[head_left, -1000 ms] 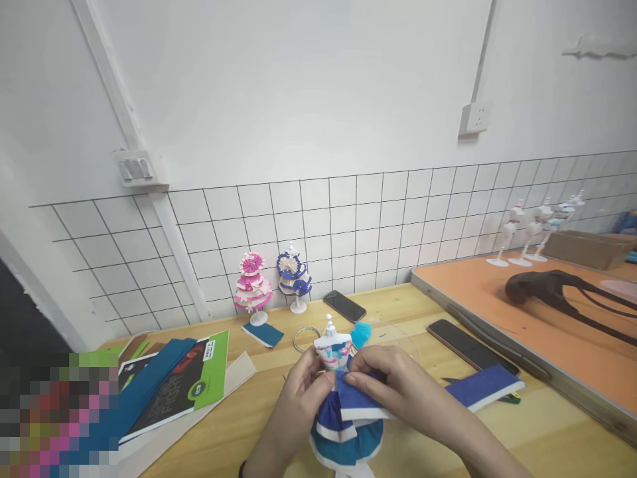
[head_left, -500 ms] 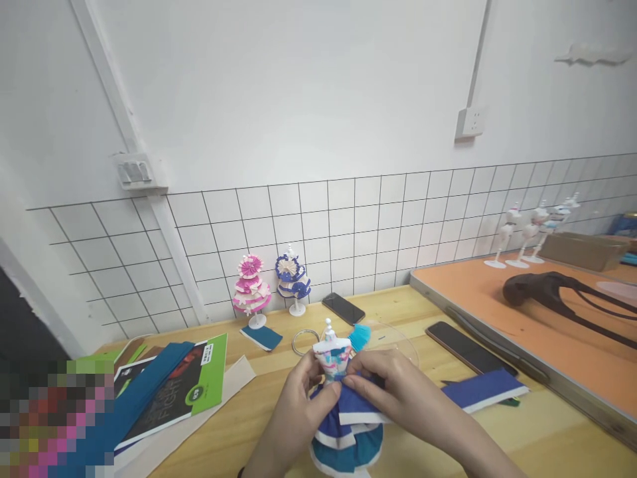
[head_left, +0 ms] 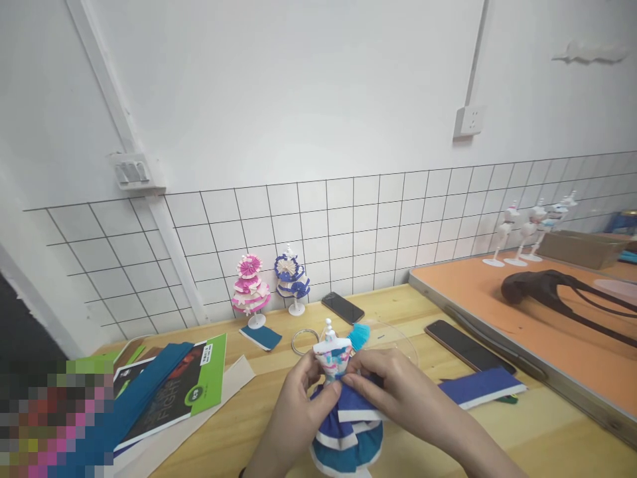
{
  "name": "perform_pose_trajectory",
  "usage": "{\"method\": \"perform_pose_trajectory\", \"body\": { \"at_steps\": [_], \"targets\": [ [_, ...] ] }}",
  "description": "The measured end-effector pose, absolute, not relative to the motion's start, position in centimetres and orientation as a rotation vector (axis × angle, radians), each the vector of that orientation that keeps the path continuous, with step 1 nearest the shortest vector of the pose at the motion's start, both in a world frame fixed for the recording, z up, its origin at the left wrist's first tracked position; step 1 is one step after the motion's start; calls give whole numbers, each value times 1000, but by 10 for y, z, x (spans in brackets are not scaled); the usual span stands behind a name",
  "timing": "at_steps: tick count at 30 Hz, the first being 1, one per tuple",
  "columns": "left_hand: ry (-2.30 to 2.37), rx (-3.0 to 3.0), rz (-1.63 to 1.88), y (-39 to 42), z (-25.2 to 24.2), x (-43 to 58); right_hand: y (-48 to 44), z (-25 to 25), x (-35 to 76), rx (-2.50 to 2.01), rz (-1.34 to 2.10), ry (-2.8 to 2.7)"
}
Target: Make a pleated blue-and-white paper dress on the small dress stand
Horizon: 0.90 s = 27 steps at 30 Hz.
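A small white dress-form mannequin (head_left: 332,352) with a patterned bodice stands upright at the front of the table. Its tiered skirt (head_left: 348,448) is blue and teal with white edges. My left hand (head_left: 308,398) wraps the mannequin's waist from the left, thumb pressed at the front. At the right of the waist, my right hand (head_left: 391,388) pinches a blue white-edged strip (head_left: 480,388) against the skirt top; the strip trails out to the right beneath my forearm. Part of the strip is hidden under my right hand.
Behind stand a pink-dressed mannequin (head_left: 251,292) and a blue-dressed one (head_left: 293,282). Phones (head_left: 343,307) (head_left: 468,345) lie on the wooden table. Green-and-black booklets (head_left: 174,392) are at left. An orange board (head_left: 462,282) edges the right side, carrying a dark tool and bare mannequins (head_left: 505,236).
Both hands keep the same grip at the mannequin's waist. The view has shifted very slightly; nothing else has visibly changed.
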<state>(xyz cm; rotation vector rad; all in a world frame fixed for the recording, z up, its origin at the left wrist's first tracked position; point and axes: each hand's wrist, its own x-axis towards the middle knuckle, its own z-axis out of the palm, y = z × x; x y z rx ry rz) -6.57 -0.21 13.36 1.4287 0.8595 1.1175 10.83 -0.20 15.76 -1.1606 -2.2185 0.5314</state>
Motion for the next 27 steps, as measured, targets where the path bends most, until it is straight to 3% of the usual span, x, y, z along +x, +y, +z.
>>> {"method": "perform_pose_trajectory", "body": {
  "at_steps": [16,27],
  "targets": [
    [951,1476,1132,-5,139,-64,-1,153,108,-1144,456,-2238],
    [1282,1850,1181,-10,140,-68,-1,147,102,-1178,380,-2234]
  ]
}}
